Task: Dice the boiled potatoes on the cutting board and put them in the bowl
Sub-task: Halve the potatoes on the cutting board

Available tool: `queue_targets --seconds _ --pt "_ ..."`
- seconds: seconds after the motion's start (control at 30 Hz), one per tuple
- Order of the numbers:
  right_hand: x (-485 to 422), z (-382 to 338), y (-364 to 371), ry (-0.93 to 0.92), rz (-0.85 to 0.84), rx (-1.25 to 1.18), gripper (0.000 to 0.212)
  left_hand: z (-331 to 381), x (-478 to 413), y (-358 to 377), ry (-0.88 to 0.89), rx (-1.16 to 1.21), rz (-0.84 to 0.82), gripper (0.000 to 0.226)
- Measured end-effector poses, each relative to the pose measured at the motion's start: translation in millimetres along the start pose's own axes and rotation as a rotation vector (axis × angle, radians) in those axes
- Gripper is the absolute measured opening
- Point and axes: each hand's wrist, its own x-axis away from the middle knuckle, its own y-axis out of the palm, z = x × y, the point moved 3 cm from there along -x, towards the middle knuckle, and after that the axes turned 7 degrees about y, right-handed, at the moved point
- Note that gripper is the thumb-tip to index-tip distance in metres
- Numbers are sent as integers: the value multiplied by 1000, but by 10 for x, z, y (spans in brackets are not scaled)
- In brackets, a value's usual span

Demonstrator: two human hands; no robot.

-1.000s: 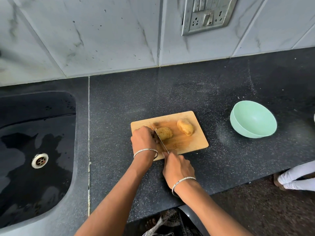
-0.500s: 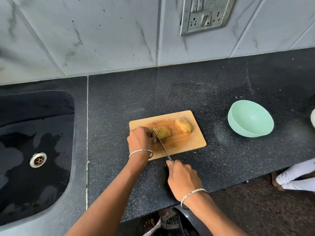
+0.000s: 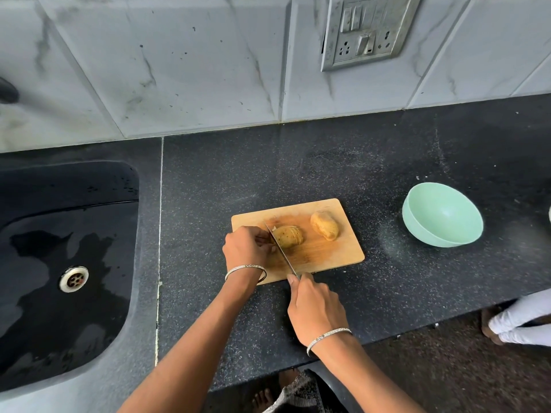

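On a wooden cutting board (image 3: 328,254), the left hand (image 3: 246,248) curled its fingers against a partly sliced potato (image 3: 288,236). Gripped around the handle by the right hand (image 3: 316,311), a knife (image 3: 280,248) cut into it. A whole potato (image 3: 325,225) lay beside; the green bowl (image 3: 442,214) sat well right.

**A:** What colour is the cutting board (image 3: 328,254)?

**B:** Pale tan wood, with an orange-brown stain across its middle.

**A:** And on it?

**B:** The sliced potato (image 3: 288,236) is yellow-brown with dark specks. The whole potato (image 3: 325,225) is golden yellow. The knife (image 3: 282,251) has a silver-grey blade.

**A:** Right of the board?

**B:** The bowl (image 3: 441,214), plain mint green.

**A:** Under it?

**B:** The countertop (image 3: 298,162), black with fine white speckles. Left of the board, the sink (image 3: 59,308) is glossy black and its drain (image 3: 73,278) silver. Behind the board, the wall tiles (image 3: 193,61) are white-grey with dark marble veins.
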Motion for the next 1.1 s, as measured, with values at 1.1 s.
queue_targets --seconds 1.1 --pt "-125 39 90 87 -89 14 45 73 -27 23 -21 -133 -7 19"
